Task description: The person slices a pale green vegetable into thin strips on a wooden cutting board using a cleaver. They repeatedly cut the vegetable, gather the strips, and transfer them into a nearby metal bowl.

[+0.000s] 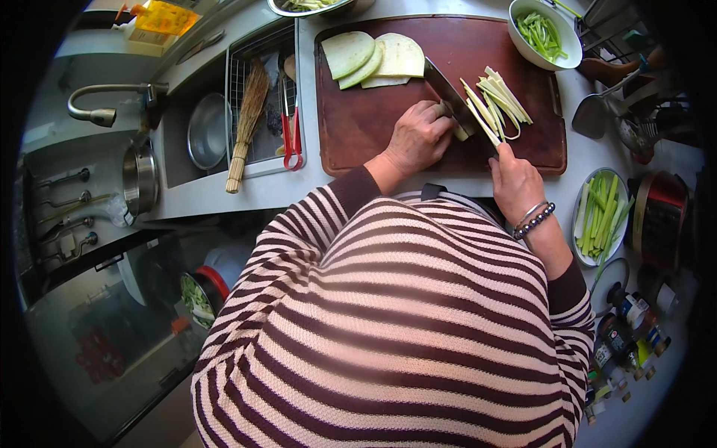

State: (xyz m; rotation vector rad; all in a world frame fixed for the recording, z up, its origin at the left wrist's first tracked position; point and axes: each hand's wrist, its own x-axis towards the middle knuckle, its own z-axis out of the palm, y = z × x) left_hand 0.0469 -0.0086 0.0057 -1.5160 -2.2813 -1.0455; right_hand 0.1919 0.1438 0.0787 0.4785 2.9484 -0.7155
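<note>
On the dark wooden cutting board [381,117], my left hand [423,134] presses a small pale green piece of vegetable [460,133] with curled fingers. My right hand [518,173] grips a kitchen knife [448,92], whose blade stands close against the left fingertips. Thin pale vegetable strips [501,98] lie in a loose bundle to the right of the blade, a few of them along its side. Several flat, light green vegetable slices [350,53] overlap at the board's upper left. Most of the knife's handle is hidden in the right hand.
A white bowl of cut green pieces [540,36] overlaps the board's upper right corner. A plate of green stalks [602,218] sits at right, near bottles [619,336] and a metal spatula [591,115]. Left are a straw brush [246,123], red-handled tongs [291,140] and the sink [176,134].
</note>
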